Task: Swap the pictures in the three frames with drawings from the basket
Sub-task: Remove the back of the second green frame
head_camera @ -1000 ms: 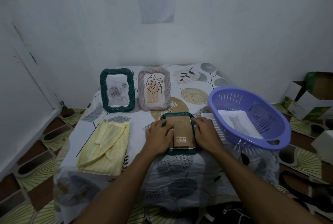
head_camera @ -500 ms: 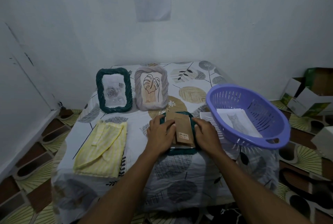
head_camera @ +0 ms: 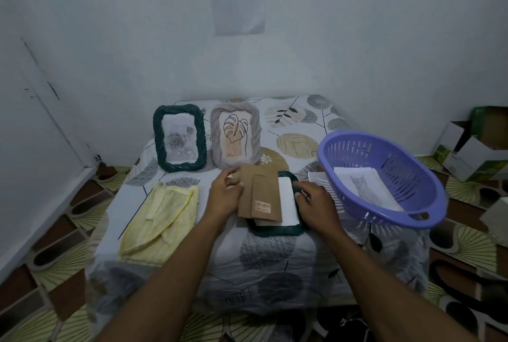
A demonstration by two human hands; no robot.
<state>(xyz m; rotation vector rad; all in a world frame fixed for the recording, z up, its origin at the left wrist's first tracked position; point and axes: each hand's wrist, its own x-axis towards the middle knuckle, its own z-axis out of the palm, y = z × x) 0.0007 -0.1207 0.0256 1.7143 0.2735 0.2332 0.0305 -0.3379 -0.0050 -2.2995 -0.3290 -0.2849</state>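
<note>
Near the table's front edge: left hand (head_camera: 225,198) pinches the brown backing board (head_camera: 258,196) off the face-down green frame (head_camera: 277,229) (white sheet exposed). Right hand (head_camera: 316,201), fingers pressed down, pins the frame's rim. Advice: peel slowly, keep frame flat.

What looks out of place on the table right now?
Only the face-down dark green frame: its brown cardboard backing sits skewed, off to the left, with the left hand at it, baring white paper beneath. That looks deliberate, not damage.

Both forearms reach forward; left hand (head_camera: 224,198) fingers curled, right hand (head_camera: 316,202) palm-down, fingers bent.
</note>
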